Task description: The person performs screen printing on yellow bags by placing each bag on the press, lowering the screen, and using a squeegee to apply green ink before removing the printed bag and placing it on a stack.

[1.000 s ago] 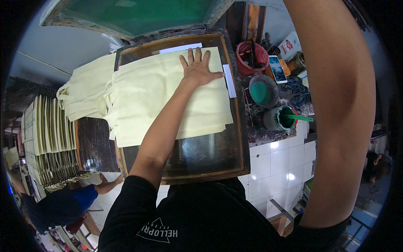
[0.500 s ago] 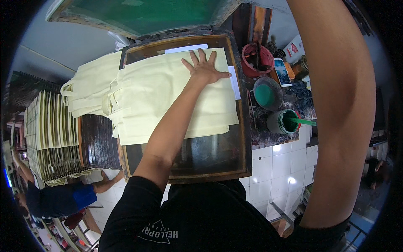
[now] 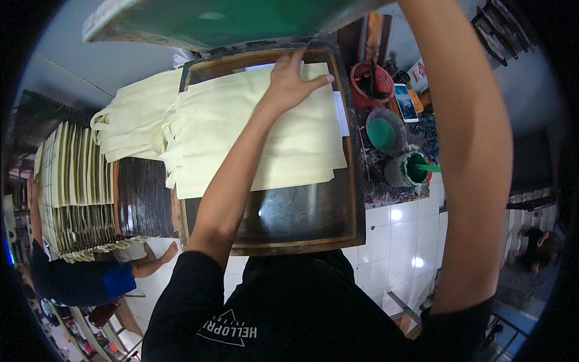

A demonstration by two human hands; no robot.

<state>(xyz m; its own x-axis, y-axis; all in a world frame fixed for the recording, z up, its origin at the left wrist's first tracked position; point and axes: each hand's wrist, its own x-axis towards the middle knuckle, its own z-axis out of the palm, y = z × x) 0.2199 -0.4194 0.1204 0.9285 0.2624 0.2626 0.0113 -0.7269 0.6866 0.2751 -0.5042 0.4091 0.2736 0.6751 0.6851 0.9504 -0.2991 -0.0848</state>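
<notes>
My left hand (image 3: 288, 87) is over the far right part of a pale cream fabric bag (image 3: 223, 139), its thumb out to the right and its fingers stretched past the bag's far edge. It holds nothing; I cannot tell whether it touches the cloth. The bag lies on a dark board with a wooden rim (image 3: 301, 246), its handles toward the left. Above the far side of the board tilts a framed screen with green mesh (image 3: 241, 23). My right forearm (image 3: 458, 120) reaches up out of the picture, so the right hand is hidden.
More cream bags (image 3: 136, 117) lie at left, beside a rack of hanging bags (image 3: 75, 169). Another person (image 3: 84, 280) is by the rack. At right are a red bucket (image 3: 362, 78), a bowl of green paint (image 3: 381, 134), a paint tub (image 3: 398, 171) and a phone (image 3: 406, 102).
My left hand has gone from lying spread flat on the bag to a more bunched pose slightly farther away. The green screen has swung lower and nearer. My right arm has shifted left.
</notes>
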